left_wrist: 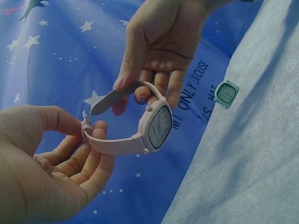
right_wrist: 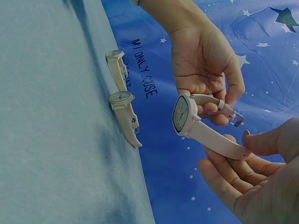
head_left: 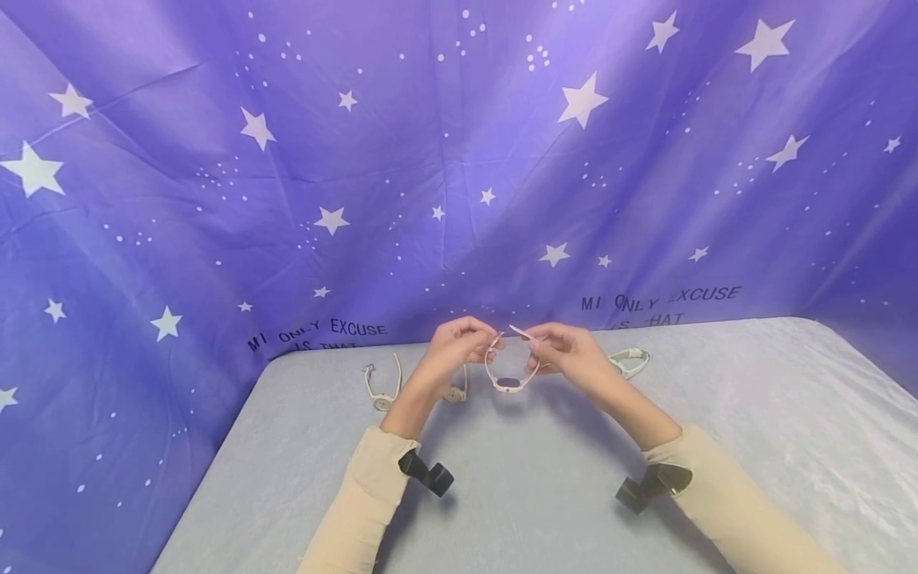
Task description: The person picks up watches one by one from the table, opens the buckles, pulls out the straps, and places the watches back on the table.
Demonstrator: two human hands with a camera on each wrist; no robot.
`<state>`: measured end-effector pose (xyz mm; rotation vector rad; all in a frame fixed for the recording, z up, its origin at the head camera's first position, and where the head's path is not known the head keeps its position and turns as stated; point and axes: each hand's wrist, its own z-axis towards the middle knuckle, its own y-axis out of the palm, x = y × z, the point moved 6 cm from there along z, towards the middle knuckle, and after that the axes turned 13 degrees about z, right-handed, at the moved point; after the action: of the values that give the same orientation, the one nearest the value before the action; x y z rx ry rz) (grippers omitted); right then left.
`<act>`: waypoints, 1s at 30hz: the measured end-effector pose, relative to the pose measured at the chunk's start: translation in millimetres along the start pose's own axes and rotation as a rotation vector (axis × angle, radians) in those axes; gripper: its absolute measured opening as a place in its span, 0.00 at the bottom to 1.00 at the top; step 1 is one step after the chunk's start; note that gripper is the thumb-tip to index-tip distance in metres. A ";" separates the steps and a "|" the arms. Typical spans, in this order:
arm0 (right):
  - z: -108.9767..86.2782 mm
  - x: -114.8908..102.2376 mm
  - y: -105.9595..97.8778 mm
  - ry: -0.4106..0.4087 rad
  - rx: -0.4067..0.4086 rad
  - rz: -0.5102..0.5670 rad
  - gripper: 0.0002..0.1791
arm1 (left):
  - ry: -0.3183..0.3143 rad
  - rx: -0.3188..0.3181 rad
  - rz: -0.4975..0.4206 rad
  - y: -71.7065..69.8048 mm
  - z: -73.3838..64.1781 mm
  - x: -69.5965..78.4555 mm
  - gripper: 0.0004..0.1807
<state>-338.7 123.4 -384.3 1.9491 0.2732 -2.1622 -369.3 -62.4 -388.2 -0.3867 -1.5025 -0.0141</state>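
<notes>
- Pink watch is held above the grey tabletop, its strap unfastened.
- Its buckle end is pinched by the left hand, between thumb and fingers.
- Its holed end is pinched by the right hand, likewise.
- Two cream watches are set near each other on the left; a green watch is set on the right.
- Purple star-printed cloth is hung behind.

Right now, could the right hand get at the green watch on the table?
Probably yes. Nothing visible blocks the way from the right hand to the green watch, though that hand would likely need to release the pink strap it holds.
</notes>
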 end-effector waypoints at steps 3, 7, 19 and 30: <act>0.7 -0.7 -0.5 -0.001 0.011 0.002 0.18 | 0.008 0.004 -0.018 -1.9 -0.9 1.2 0.08; 1.4 -1.7 -1.4 -0.011 0.028 0.031 0.19 | 0.023 0.006 -0.044 -4.4 -1.6 2.4 0.08; 4.4 -6.8 -6.7 -0.038 0.067 0.113 0.15 | -0.025 -0.015 -0.089 -2.3 1.8 2.0 0.12; 12.5 4.8 -7.1 0.053 0.043 0.146 0.16 | -0.182 0.018 -0.197 9.2 10.7 -12.7 0.15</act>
<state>-353.1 126.5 -387.8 1.9852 0.0905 -2.0432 -378.3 -53.9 -402.5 -0.2293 -1.7148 -0.1242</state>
